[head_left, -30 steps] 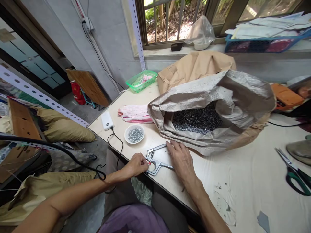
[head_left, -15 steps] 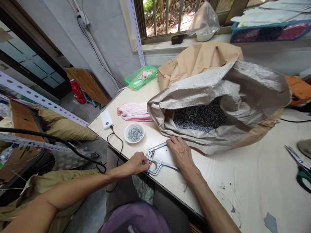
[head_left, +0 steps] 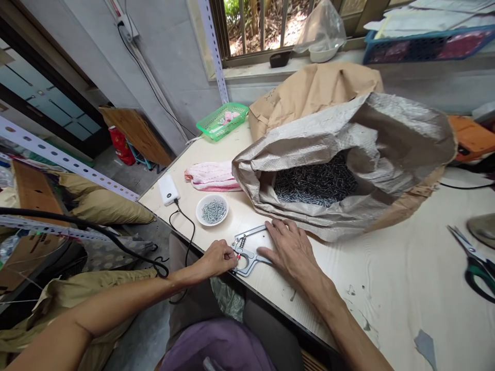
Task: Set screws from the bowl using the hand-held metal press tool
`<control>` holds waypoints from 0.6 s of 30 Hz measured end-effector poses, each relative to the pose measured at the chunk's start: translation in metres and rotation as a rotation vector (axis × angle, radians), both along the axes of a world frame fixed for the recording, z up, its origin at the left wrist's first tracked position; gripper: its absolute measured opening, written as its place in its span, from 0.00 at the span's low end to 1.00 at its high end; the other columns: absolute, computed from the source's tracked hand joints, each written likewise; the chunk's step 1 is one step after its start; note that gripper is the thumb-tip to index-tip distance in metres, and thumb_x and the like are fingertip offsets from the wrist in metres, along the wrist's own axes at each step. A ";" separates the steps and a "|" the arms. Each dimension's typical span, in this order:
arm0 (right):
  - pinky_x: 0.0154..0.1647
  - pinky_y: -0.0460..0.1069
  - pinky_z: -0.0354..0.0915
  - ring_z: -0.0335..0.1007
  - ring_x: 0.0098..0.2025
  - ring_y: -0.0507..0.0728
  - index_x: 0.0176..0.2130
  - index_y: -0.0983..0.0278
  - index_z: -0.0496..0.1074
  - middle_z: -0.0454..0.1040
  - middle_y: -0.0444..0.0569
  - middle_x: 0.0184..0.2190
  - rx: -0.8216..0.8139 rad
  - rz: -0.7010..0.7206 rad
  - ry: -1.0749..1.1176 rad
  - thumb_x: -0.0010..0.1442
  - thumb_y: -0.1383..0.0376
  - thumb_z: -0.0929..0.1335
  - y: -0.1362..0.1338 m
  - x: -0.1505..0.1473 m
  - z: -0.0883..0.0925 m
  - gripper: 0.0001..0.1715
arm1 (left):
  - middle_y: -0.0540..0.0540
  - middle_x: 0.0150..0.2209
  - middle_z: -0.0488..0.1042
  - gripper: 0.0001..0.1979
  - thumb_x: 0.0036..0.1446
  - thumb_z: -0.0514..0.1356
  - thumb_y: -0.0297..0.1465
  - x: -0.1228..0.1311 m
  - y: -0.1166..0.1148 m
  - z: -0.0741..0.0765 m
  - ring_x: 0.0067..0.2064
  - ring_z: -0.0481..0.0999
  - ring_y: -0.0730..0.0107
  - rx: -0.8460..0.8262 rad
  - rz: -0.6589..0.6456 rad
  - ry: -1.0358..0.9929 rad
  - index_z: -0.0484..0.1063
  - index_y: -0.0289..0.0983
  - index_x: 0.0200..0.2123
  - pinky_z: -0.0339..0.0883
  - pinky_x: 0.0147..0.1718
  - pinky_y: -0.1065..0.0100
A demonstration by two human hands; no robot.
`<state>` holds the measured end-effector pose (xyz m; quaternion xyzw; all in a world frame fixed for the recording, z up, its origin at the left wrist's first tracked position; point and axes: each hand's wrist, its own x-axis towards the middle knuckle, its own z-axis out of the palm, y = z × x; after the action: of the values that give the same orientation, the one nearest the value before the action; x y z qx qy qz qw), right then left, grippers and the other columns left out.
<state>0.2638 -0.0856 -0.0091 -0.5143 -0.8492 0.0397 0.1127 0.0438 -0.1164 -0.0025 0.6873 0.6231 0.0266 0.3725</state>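
Note:
Grey metal hand pliers with a coil spring lie near the table's front edge, their two handles spread wide. My left hand is at the head of the pliers, thumb and fingers pinched together. A small red piece shows beside its fingertips; what the pinch holds is too small to make out. My right hand rests across the handles, fingers over the upper handle and thumb on the lower one. Behind them stands a white bowl of small metal pins.
A large open sack of dark metal pins fills the table's back. A power bank with its cable, a pink-striped cloth and a green basket stand left. Scissors lie at right.
My right hand has shifted slightly, its thumb now spread out over the lower handle. The left hand keeps its pinch at the head of the pliers. The view has moved slightly.

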 end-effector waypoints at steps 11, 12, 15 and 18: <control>0.57 0.65 0.49 0.50 0.61 0.70 0.62 0.69 0.52 0.62 0.64 0.57 -0.031 0.079 -0.065 0.40 0.45 0.72 -0.017 0.015 -0.018 0.59 | 0.48 0.25 0.68 0.08 0.46 0.57 0.27 0.001 -0.002 0.000 0.29 0.67 0.72 0.024 0.010 -0.012 0.77 0.33 0.24 0.58 0.27 0.74; 0.57 0.65 0.49 0.52 0.60 0.69 0.61 0.69 0.53 0.63 0.64 0.55 -0.019 0.077 -0.055 0.41 0.45 0.71 -0.016 0.015 -0.017 0.57 | 0.48 0.25 0.68 0.08 0.46 0.57 0.27 0.001 -0.003 0.000 0.29 0.66 0.72 0.025 0.014 -0.010 0.77 0.33 0.24 0.58 0.27 0.74; 0.55 0.63 0.52 0.55 0.57 0.68 0.60 0.70 0.55 0.65 0.64 0.53 -0.012 0.093 -0.030 0.43 0.44 0.69 -0.016 0.017 -0.013 0.54 | 0.48 0.26 0.69 0.08 0.46 0.57 0.27 0.002 -0.002 0.000 0.29 0.67 0.72 0.015 0.014 -0.006 0.77 0.32 0.25 0.58 0.27 0.74; 0.50 0.58 0.58 0.58 0.53 0.66 0.57 0.71 0.58 0.66 0.62 0.51 -0.017 0.113 -0.032 0.45 0.47 0.70 -0.017 0.019 -0.006 0.48 | 0.48 0.27 0.69 0.07 0.47 0.58 0.26 0.002 0.000 0.001 0.30 0.67 0.72 0.009 -0.008 0.010 0.76 0.32 0.24 0.58 0.28 0.74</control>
<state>0.2828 -0.1026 -0.0154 -0.4672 -0.8782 0.0450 0.0923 0.0455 -0.1168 -0.0016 0.6916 0.6218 0.0244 0.3666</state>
